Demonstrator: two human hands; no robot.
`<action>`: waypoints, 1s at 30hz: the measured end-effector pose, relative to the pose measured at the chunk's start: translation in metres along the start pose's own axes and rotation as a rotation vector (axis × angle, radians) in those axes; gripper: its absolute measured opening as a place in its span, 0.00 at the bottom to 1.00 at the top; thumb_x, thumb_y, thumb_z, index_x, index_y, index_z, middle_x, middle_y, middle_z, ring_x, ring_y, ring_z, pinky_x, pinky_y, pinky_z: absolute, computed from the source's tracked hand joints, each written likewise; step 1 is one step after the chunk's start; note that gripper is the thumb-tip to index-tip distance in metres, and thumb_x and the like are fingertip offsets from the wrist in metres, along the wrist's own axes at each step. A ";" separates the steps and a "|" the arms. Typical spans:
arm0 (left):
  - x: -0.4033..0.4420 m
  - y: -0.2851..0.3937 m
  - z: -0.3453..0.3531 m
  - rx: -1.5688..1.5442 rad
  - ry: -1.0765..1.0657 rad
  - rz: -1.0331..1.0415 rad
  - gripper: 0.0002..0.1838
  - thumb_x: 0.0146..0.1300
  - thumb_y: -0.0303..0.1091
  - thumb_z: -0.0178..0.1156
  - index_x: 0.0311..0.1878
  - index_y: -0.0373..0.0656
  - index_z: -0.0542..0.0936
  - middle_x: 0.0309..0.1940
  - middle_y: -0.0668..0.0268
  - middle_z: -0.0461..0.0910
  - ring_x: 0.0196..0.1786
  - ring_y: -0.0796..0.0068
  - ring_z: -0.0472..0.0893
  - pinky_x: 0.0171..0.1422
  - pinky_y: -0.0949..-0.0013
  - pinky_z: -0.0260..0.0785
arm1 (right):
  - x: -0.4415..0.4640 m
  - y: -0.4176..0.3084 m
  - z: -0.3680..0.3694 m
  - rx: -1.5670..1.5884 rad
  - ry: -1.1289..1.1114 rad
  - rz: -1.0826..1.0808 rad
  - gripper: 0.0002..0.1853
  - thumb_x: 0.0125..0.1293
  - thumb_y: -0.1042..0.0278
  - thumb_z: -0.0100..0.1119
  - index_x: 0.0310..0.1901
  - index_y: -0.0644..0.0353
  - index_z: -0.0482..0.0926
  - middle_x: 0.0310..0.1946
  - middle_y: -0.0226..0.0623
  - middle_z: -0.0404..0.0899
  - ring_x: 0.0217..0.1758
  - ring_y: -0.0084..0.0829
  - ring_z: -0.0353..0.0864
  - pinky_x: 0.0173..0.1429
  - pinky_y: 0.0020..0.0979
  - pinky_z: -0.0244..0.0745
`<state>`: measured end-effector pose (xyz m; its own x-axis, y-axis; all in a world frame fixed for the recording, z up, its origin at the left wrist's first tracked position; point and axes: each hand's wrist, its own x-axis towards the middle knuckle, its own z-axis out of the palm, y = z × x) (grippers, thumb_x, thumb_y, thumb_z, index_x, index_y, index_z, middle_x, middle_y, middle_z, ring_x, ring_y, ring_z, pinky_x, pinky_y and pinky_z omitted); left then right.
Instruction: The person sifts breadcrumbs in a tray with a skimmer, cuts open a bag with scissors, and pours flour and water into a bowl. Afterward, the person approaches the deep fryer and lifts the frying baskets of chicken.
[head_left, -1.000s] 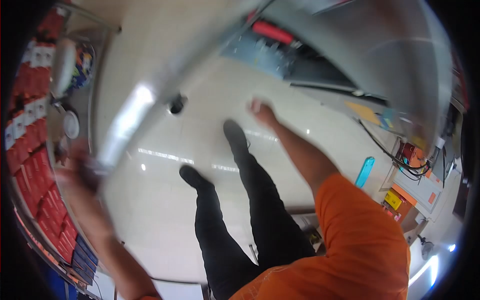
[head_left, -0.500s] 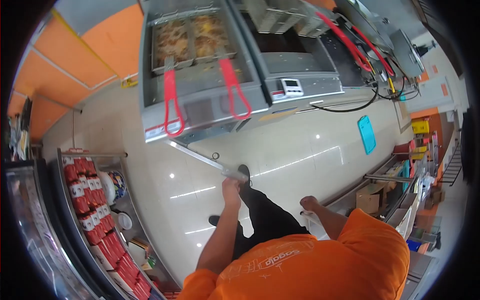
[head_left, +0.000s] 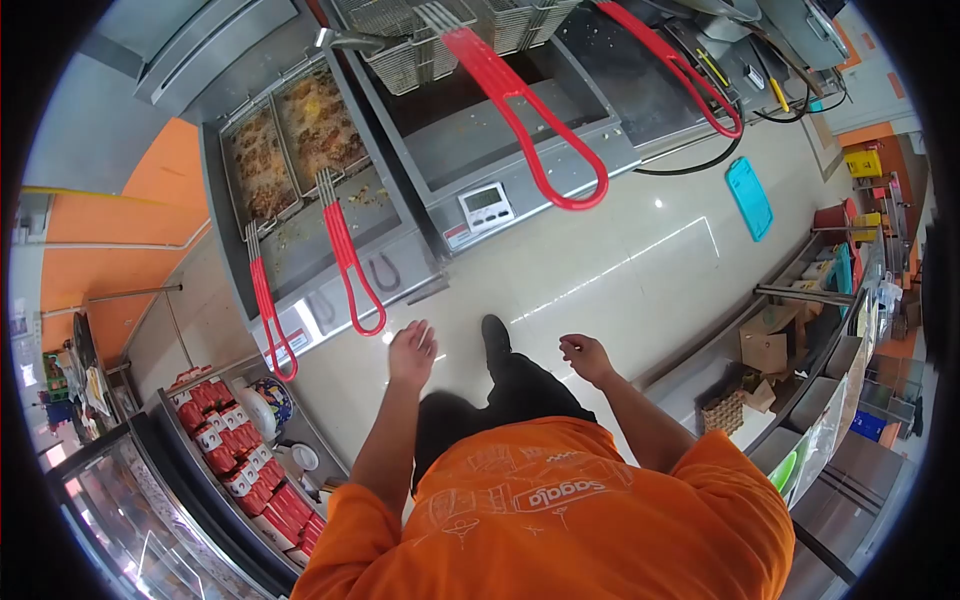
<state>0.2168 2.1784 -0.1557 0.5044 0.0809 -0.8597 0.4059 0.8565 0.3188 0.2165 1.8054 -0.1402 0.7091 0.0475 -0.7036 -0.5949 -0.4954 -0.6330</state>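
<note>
My left hand (head_left: 413, 352) is raised with its fingers apart and nothing in it, just in front of the deep fryer's front edge. My right hand (head_left: 586, 358) hangs before my body, fingers loosely bent with a gap between them, holding nothing I can see. Nearest to the left hand is the red handle (head_left: 352, 270) of a fryer basket (head_left: 318, 115). Beside it, a second basket (head_left: 262, 165) has its own red handle (head_left: 268, 315). Browned food sits in foaming oil in both. A digital timer (head_left: 486, 207) rests on the fryer's front ledge.
More wire baskets (head_left: 410, 60) hang over the dark right vat, and a red handle (head_left: 545, 135) juts out towards me. Red packs (head_left: 235, 430) fill a low shelf at left. A turquoise board (head_left: 750, 198) lies on the floor; a cardboard box (head_left: 768, 340) sits on the right shelf.
My left hand has let go of the grey panel that stuck out below the fryer; that panel no longer shows. I am closer to the fryer, and my view has shifted right.
</note>
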 end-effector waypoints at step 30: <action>-0.107 0.252 0.037 0.299 -0.148 -0.015 0.09 0.71 0.41 0.56 0.37 0.48 0.72 0.18 0.78 0.60 0.18 0.84 0.60 0.23 0.73 0.60 | 0.005 -0.310 0.101 -0.344 0.385 -0.598 0.17 0.65 0.65 0.59 0.53 0.60 0.76 0.44 0.48 0.78 0.46 0.47 0.78 0.54 0.39 0.73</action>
<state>0.2931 2.3667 0.0311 0.5929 -0.0246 -0.8049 0.6088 0.6679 0.4280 0.3664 2.0467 0.0203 0.9902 0.1182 -0.0744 0.0347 -0.7241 -0.6888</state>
